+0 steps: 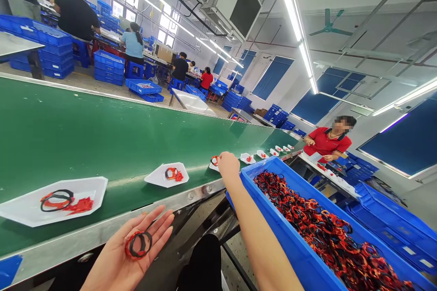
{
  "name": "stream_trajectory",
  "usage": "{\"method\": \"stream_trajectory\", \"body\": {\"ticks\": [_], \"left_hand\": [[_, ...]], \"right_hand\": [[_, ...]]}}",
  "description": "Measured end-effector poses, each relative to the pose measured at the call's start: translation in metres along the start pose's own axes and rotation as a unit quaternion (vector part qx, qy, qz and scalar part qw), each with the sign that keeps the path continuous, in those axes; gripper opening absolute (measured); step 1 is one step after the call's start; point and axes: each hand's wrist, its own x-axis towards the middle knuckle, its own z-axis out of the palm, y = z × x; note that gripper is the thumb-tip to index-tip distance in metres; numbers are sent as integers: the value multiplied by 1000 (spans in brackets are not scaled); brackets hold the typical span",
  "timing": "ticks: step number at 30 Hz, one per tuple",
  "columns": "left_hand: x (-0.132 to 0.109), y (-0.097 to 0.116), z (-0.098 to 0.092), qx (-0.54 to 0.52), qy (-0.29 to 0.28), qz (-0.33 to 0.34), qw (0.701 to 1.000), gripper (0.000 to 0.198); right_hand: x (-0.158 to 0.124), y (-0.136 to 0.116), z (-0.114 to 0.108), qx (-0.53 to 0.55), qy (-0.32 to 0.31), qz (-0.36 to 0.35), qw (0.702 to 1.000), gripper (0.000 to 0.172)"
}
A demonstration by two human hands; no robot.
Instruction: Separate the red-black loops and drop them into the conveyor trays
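Note:
My left hand (136,241) is palm up with its fingers stretched out, and a few red and black ring-shaped bands (139,244) lie on the palm. Over a white tray (214,168) on the green conveyor belt (112,132), my right hand (228,164) has its fingers closed at a red and black band (214,160). The fingertips are partly hidden behind the hand. Nearer trays, a middle one (157,175) and a large one (30,204), each carry a dark band and a red piece. A blue crate (273,225) beside my right forearm holds a heap of such bands (307,218).
More white trays (247,158) line the belt farther off. The belt's metal edge (136,218) runs in front of me. A person in red (327,143) stands at a table on the right. Blue crates (392,218) are stacked at right; other people sit beyond the belt.

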Motion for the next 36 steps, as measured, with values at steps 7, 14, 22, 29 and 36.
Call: {"method": "stream_trajectory", "body": {"ticks": [7,14,22,29,36], "left_hand": [[7,6,-11,-46,-30,1,998,39],[12,2,-15,-3,-41,16,999,37],[0,-2,-10,17,-94,-5,995,34],[1,-3,-14,66,-135,4,989,32],[2,-1,-12,45,-114,30,992,25]], "right_hand": [[-45,-26,-3,7,-33,-78,996,20],[-187,-48,22,297,-231,-212,902,18],[-192,-23,46,595,-358,75,715,24],[-189,-6,42,692,-349,117,621,20],[-189,3,54,704,-334,122,615,21]]}}
